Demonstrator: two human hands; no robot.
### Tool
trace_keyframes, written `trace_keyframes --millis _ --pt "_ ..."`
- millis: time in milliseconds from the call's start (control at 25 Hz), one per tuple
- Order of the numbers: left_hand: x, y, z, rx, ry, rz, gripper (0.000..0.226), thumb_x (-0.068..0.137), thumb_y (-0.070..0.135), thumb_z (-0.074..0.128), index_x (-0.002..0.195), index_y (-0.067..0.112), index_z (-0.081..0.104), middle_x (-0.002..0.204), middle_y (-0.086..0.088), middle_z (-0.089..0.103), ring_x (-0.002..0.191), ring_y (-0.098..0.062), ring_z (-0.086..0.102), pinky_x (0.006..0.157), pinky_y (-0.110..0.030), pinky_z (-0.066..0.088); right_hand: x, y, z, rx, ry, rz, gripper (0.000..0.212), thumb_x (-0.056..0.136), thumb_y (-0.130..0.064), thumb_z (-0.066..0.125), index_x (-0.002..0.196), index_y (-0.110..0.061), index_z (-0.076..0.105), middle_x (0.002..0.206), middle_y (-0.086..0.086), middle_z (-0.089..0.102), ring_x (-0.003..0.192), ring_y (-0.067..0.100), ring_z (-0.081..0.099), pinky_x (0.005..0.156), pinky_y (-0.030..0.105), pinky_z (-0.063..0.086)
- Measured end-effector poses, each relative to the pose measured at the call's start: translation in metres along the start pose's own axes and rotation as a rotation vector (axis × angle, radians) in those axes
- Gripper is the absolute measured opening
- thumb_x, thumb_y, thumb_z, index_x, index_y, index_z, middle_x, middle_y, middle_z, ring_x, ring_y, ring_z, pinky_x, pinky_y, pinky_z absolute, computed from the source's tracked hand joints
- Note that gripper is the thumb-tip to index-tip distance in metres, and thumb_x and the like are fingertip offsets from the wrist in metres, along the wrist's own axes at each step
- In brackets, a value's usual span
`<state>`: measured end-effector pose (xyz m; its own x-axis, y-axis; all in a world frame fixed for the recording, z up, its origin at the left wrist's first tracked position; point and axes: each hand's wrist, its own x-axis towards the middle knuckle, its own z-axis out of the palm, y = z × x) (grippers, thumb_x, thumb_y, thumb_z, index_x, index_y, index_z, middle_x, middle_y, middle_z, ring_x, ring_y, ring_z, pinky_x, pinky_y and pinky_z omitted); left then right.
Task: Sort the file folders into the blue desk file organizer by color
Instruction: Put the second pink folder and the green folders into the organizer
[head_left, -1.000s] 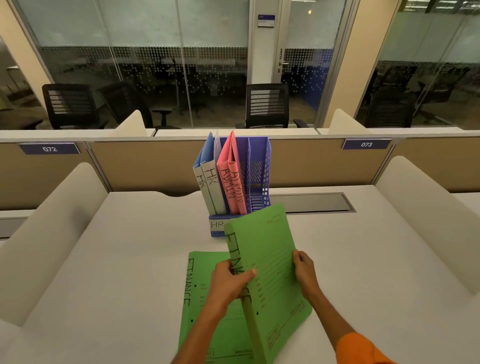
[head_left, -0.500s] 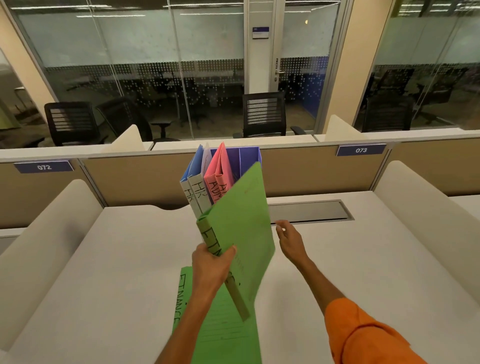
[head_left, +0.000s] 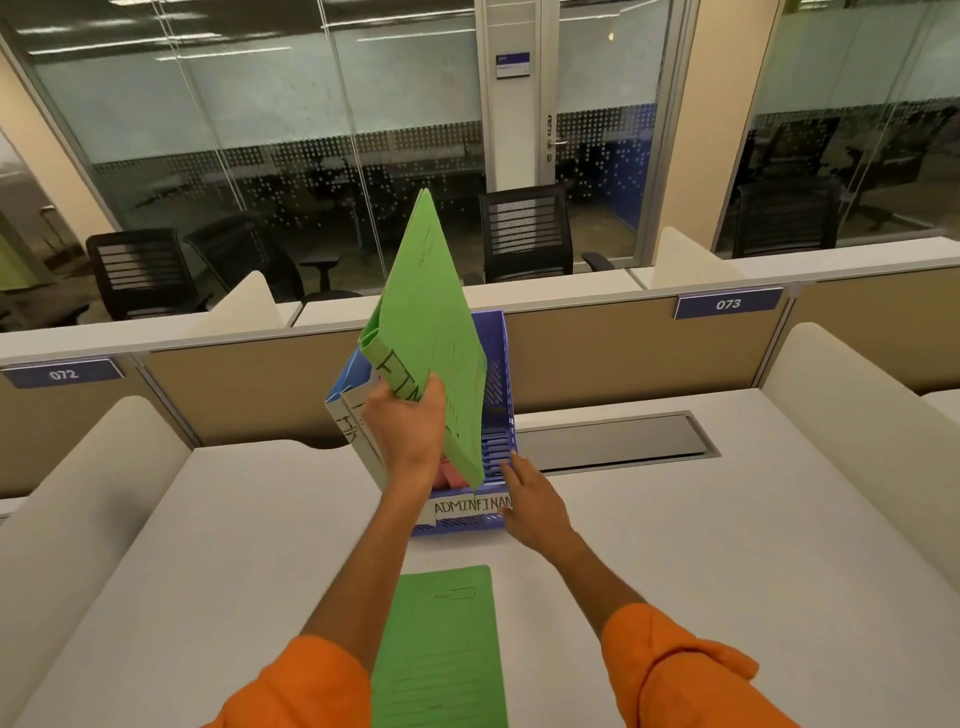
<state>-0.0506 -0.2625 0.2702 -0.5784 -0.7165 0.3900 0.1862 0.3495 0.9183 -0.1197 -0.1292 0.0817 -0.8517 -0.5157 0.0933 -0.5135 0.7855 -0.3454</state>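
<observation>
Quick note from my remote seat: a sec ago both hands had the green folder (head_left: 434, 322) low over the desk (head_left: 727, 545). Now the left hand (head_left: 408, 434) has it alone and has swung it up over the blue organizer (head_left: 506, 364). It's tilted, w/ the lower corner dipping toward the right-hand slot, the one marked FINAN on the label strip (head_left: 470, 505). Left thumb lies on the folder's front face and the fingers are curled round the spine end, a firm grip. The right hand (head_left: 535, 506) let go and has gone fwd to the organizer's front edge, fingers fairly straight and slightly spread. The tips are at or on the plastic, can't tell if they're pressing. I reckon it's there to steady the box. The blue HR folders (head_left: 349, 415) and the pink one (head_left: 448, 475) sit in the left and middle slots, so this one's abt to drop in. The 2nd green folder (head_left: 441, 649) lies flat on the desk nr the sleeves, not yet filed
</observation>
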Motion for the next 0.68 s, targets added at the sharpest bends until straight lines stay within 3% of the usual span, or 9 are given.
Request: trace_keyframes --millis 160,280,360,480,680 --pt "0.008 -0.022 0.036 -0.027 0.000 0.009 0.032 0.083 0.007 0.067 0.065 0.034 0.063 0.059 0.022 0.067 0.056 0.005 0.064 0.049 -0.010 0.050 0.006 0.011 0.025 -0.047 -0.028 -0.016 0.075 0.097 -0.033 0.057 0.157 -0.012 0.016 0.165 0.009 0.012 0.153 0.025 0.011 0.125 0.035 0.017" --pt "0.010 -0.052 0.056 -0.012 -0.014 -0.078 0.015 0.084 0.011 0.066 0.074 0.020 0.073 0.069 0.007 0.073 0.062 -0.010 0.070 0.054 -0.025 0.057 0.005 0.018 0.041 -0.019 -0.010 -0.003 0.074 0.096 -0.032 0.058 0.156 -0.016 0.017 0.166 0.006 0.013 0.153 0.023 0.008 0.123 0.033 0.019" --pt "0.010 -0.072 0.066 0.006 -0.009 -0.106 0.009 0.084 0.011 0.066 0.081 0.011 0.075 0.071 0.005 0.073 0.062 -0.005 0.069 0.054 -0.020 0.057 0.006 0.019 0.046 0.004 0.002 0.002 0.076 0.095 -0.032 0.060 0.156 -0.017 0.019 0.166 0.007 0.013 0.153 0.024 0.008 0.122 0.033 0.019" --pt "0.006 -0.096 0.077 0.059 -0.024 -0.131 0.010 0.082 0.012 0.066 0.081 0.015 0.075 0.067 0.011 0.070 0.058 0.007 0.065 0.050 -0.009 0.051 0.005 0.022 0.053 0.032 0.012 0.010 0.080 0.093 -0.031 0.063 0.157 -0.018 0.017 0.166 0.009 0.010 0.154 0.025 0.006 0.122 0.034 0.019" --pt "0.003 -0.131 0.090 0.157 -0.060 -0.199 0.011 0.080 0.016 0.065 0.079 0.010 0.074 0.068 0.002 0.072 0.060 -0.014 0.068 0.052 -0.023 0.055 0.004 0.025 0.064 0.018 0.029 0.010 0.083 0.092 -0.033 0.063 0.157 -0.018 0.014 0.166 0.009 0.006 0.154 0.026 0.004 0.120 0.031 0.014"
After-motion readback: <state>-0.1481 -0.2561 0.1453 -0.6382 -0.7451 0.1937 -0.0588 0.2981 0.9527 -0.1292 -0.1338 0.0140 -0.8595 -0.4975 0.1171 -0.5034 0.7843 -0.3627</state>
